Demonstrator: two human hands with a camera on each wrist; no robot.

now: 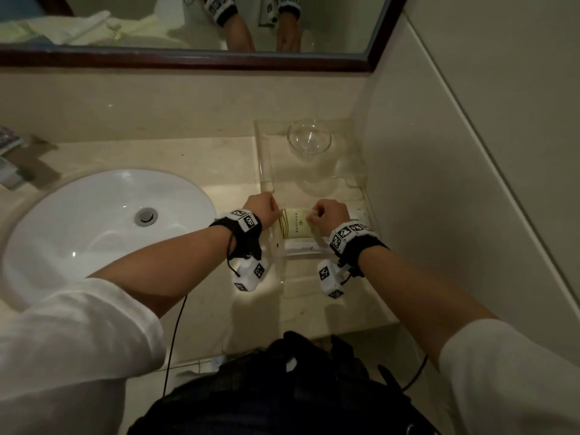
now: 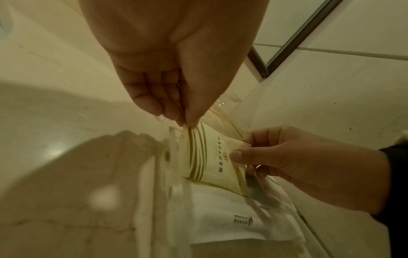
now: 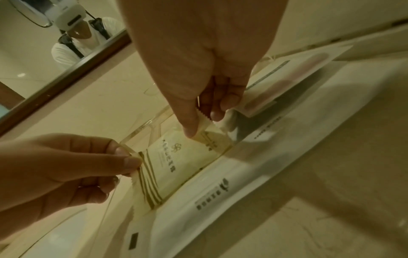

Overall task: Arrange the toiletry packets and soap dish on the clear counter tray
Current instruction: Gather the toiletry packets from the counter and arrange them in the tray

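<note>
A cream packet (image 1: 296, 222) with gold stripes hangs low inside the clear tray (image 1: 263, 152), near its front. My left hand (image 1: 276, 211) pinches its striped end (image 2: 194, 137) between thumb and fingers. At the opposite, crimped end (image 3: 206, 122), my right hand (image 1: 314, 216) pinches it too. A long white packet (image 1: 299, 246) lies flat in the tray just in front of the cream one (image 3: 183, 157). Another white packet (image 3: 287, 78) with a pink item lies to the right. The soap dish, a clear glass bowl (image 1: 309, 141), stands at the tray's back.
A white sink basin (image 1: 110, 224) lies left of the tray, with a chrome faucet (image 1: 12, 164) at the far left. A tiled wall (image 1: 470, 152) runs close along the tray's right side. A framed mirror (image 1: 188, 58) hangs behind the counter.
</note>
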